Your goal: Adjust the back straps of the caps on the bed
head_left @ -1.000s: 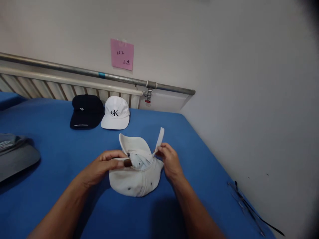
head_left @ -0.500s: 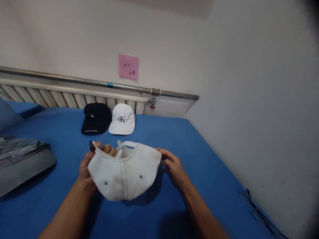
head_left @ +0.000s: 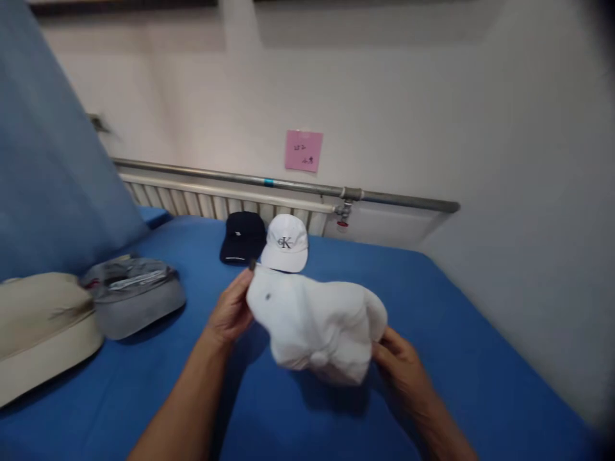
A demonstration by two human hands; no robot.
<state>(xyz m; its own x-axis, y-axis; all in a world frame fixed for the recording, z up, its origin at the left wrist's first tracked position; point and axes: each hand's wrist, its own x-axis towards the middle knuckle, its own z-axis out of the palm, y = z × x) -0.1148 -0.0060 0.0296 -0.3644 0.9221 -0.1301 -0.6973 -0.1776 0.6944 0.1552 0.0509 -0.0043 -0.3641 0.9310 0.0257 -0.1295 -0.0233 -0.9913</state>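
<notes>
A white baseball cap [head_left: 312, 326] is held up above the blue sheet [head_left: 375, 262], its crown sagging and slightly blurred. My left hand [head_left: 233, 307] grips its left edge, close to a small dark piece on the rim. On the other side my right hand [head_left: 401, 362] pinches the cap's right edge, with the fingertips partly hidden behind it. Beyond the held cap, a black cap [head_left: 244, 237] and a white cap with CK lettering [head_left: 287, 243] sit side by side.
To the left lie a grey cap [head_left: 139, 298] and a beige cap [head_left: 43, 326]. A blue curtain [head_left: 62, 141] hangs at far left. Along the wall run a metal pipe [head_left: 206, 173] and a radiator [head_left: 192, 202]; a pink note [head_left: 303, 151] is stuck above. A wall closes the right side.
The view has swung left, bringing the curtain and beige cap into sight. The held cap has turned, its opening no longer facing me, and both hands still hold its edges.
</notes>
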